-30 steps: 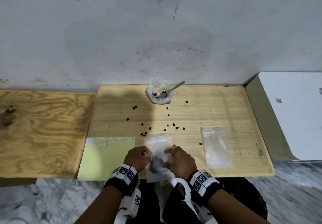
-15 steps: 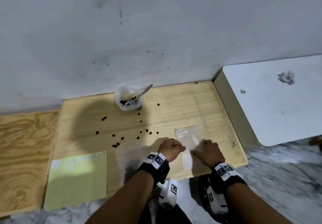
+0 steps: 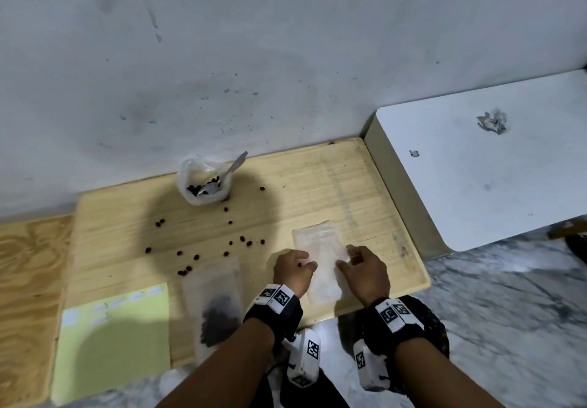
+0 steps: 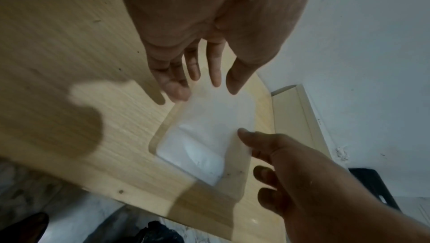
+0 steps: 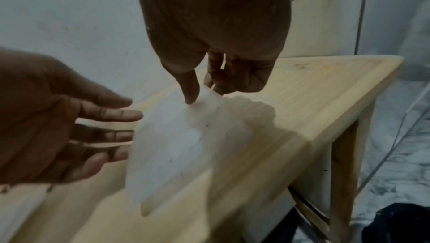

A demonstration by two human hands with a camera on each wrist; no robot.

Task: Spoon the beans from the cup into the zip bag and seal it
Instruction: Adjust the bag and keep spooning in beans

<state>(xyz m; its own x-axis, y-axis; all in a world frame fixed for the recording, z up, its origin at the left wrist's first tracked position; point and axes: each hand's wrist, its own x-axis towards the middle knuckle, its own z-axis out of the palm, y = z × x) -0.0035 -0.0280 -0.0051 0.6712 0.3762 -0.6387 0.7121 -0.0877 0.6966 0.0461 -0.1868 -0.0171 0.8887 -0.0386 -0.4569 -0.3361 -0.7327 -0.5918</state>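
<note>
Both hands have moved right, off the filled zip bag (image 3: 219,309) onto an empty zip bag (image 3: 320,258). Left hand (image 3: 292,269) rests spread-fingered at its left edge; right hand (image 3: 365,268) pinches its right edge.

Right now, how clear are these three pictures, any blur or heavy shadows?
Head view: sharp mid-table, a broad shadow around the cup, edges smeared. Left wrist view: soft, motion-blurred, a dark shadow on the table. Right wrist view: dim, the empty zip bag blurred.

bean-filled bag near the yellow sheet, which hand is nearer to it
Left. The left hand is just right of the bean-filled bag; the right hand is farther right, pinching the empty bag between them.
</note>
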